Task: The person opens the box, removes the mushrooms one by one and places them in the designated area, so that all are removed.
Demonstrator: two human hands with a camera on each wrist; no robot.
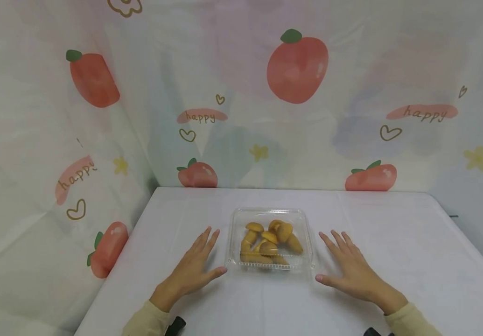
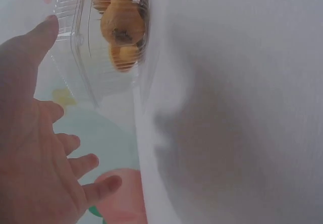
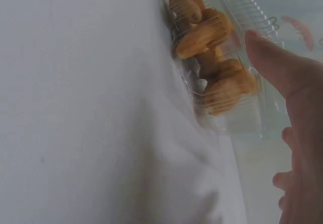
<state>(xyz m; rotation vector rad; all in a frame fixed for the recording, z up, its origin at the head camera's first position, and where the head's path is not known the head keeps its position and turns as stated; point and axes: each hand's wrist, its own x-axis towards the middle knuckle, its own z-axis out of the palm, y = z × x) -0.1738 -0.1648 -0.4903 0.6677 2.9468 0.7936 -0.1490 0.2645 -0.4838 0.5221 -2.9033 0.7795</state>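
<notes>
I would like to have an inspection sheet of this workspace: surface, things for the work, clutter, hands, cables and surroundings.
Surface: white tabletop, looks flat.
Job's things: transparent plastic clamshell box, apparently closed, holding yellow-brown mushrooms.
Clutter: nothing seen.
Grippers: left hand and right hand, fingers spread, at either side of the box, gripping nothing.
Cables: none identifiable; thin dark object at right is unclear.
Surroundings: pale backdrop printed with red fruit, flowers, hearts and "happy".
</notes>
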